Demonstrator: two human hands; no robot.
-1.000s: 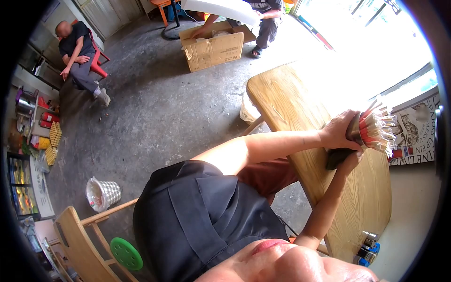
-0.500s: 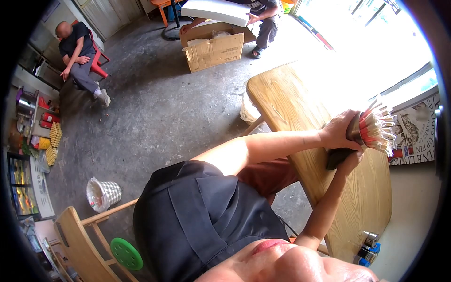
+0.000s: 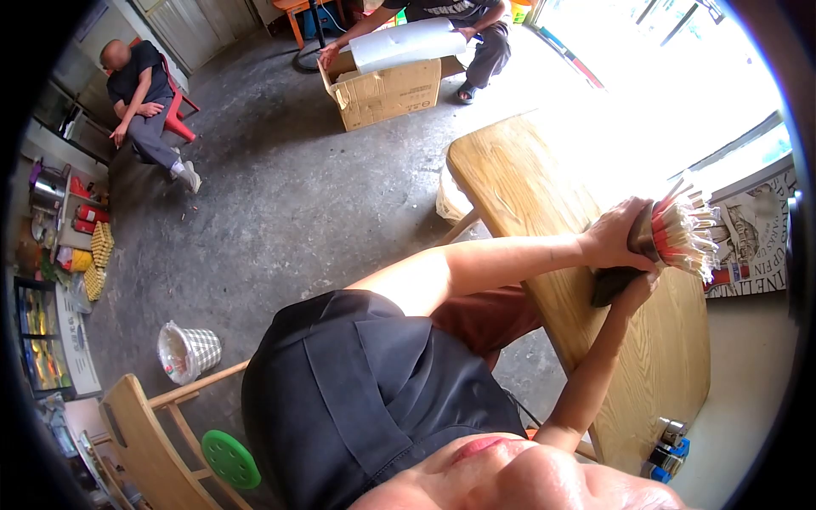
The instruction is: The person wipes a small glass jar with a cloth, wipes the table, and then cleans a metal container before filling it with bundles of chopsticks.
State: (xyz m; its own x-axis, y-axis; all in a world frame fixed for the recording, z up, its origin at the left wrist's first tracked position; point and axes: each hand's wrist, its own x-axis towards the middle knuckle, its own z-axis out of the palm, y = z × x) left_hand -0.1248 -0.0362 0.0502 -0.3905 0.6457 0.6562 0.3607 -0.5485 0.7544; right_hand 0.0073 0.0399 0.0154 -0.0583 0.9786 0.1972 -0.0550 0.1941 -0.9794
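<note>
My left hand (image 3: 614,234) wraps around a metal cup (image 3: 643,232), which lies tilted toward the wall above the wooden table (image 3: 531,183). A thick bunch of sticks in clear and red wrappers, apparently disposable chopsticks (image 3: 680,231), sticks out of its mouth. Just below, my right hand (image 3: 636,293) is closed near the cup's lower side. Against it is a dark, soft-looking piece, perhaps a cloth (image 3: 614,285); its lower part rests at the tabletop. My right fingertips are partly hidden behind the cup.
Small metal and blue containers (image 3: 667,450) stand at the table's near end. Behind me are a wooden chair (image 3: 144,442), green stool (image 3: 229,459) and wastebasket (image 3: 191,350). One person (image 3: 140,93) sits far left; another person (image 3: 484,42) handles a white sheet (image 3: 406,44) over a cardboard box (image 3: 391,93).
My hands and the cup have hardly moved. Across the room, the other person's white sheet has tipped and shifted down over the box, and their hand is at the box's left corner.
</note>
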